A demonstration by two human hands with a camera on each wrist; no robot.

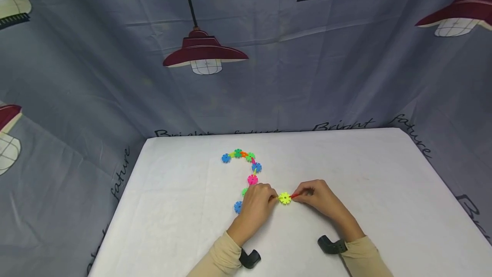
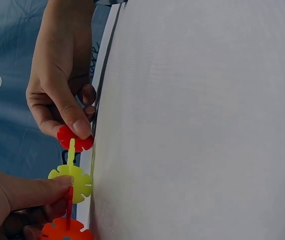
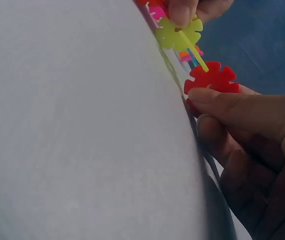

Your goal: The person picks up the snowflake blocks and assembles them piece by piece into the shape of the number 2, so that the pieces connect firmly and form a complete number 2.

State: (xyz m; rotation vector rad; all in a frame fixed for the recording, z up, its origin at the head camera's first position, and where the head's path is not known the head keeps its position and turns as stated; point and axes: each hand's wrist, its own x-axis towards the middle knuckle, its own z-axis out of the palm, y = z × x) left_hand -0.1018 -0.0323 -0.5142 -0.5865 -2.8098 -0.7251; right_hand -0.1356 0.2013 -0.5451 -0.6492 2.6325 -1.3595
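Observation:
My left hand (image 1: 256,203) pinches a yellow notched snowflake disc (image 2: 84,189) between thumb and finger. A second yellow disc (image 1: 285,198) is slotted onto its edge, facing up in the head view. Across from it, my right hand (image 1: 320,198) pinches a red notched disc (image 3: 212,77) by its rim; the red disc meets the second yellow disc edge to edge. On the other side of the left thumb, a red disc (image 2: 69,205) seen edge-on and an orange disc (image 2: 77,230) follow. The left hand hides part of the chain in the head view.
A curved chain of linked discs lies on the white table (image 1: 173,208) beyond the left hand, with a pink disc (image 1: 252,179) and blue disc (image 1: 226,158) in it. Another blue disc (image 1: 238,207) shows left of that hand. A grey printed curtain (image 1: 269,89) hangs behind.

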